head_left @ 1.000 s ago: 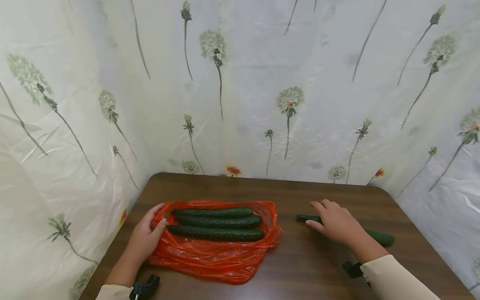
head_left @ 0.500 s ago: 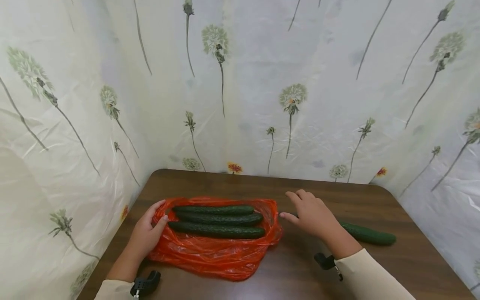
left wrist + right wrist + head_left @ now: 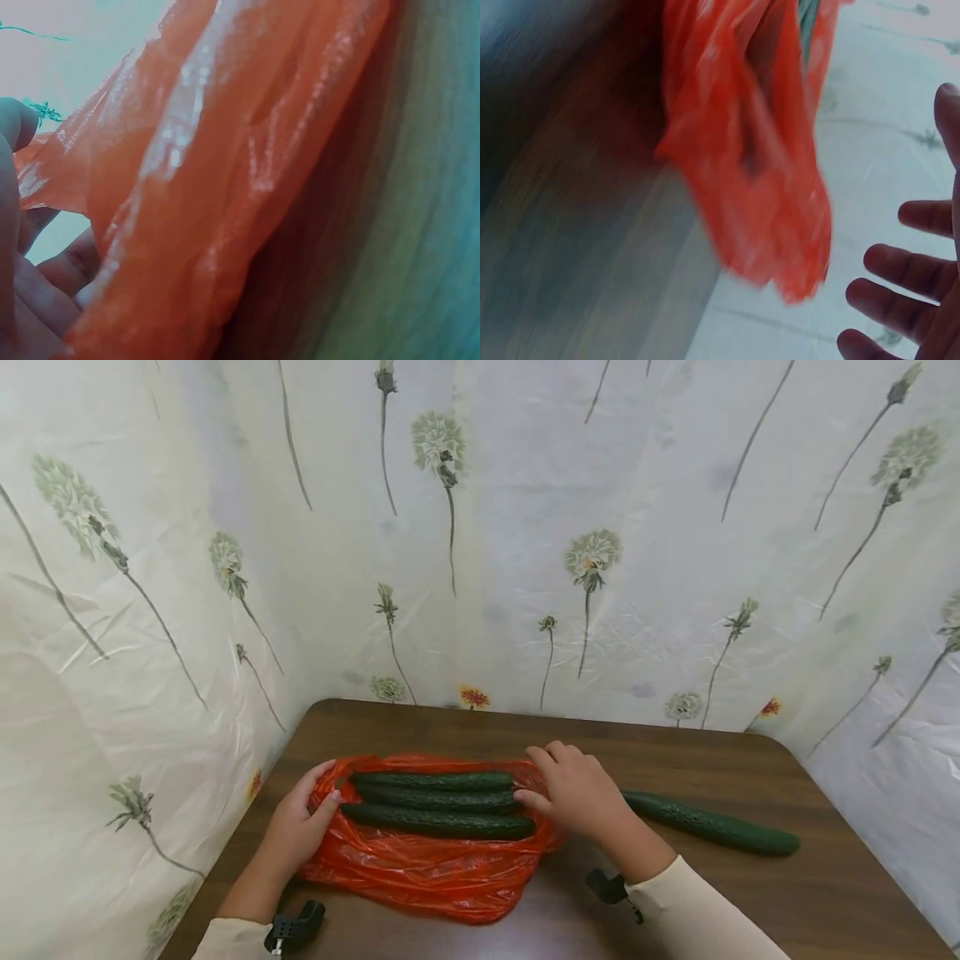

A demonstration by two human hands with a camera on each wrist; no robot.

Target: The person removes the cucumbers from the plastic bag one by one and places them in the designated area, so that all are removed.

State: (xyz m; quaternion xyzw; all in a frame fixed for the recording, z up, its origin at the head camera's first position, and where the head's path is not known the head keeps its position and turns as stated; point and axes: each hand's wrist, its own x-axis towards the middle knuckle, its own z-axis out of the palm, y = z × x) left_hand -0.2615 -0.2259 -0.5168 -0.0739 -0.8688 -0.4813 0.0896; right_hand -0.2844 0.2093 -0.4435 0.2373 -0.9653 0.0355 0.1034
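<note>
A red plastic bag (image 3: 420,872) lies on the table with its mouth spread, and three dark green cucumbers (image 3: 442,821) rest side by side in it. My left hand (image 3: 292,831) grips the bag's left edge; in the left wrist view the red film (image 3: 187,180) passes between thumb and fingers. My right hand (image 3: 581,789) is over the bag's right end, fingers spread. In the right wrist view those fingers (image 3: 907,277) stand apart beside the bag (image 3: 757,172), holding nothing. Another cucumber (image 3: 712,825) lies on the table right of the bag, one end hidden behind my right hand.
The brown wooden table (image 3: 817,893) has rounded far corners. Behind it and on the left hangs a pale curtain (image 3: 495,527) printed with dandelions. Black wrist mounts (image 3: 296,927) sit under both forearms.
My right hand has moved left, from over the loose cucumber to the bag's right end, uncovering more of that cucumber. The left hand keeps its hold on the bag.
</note>
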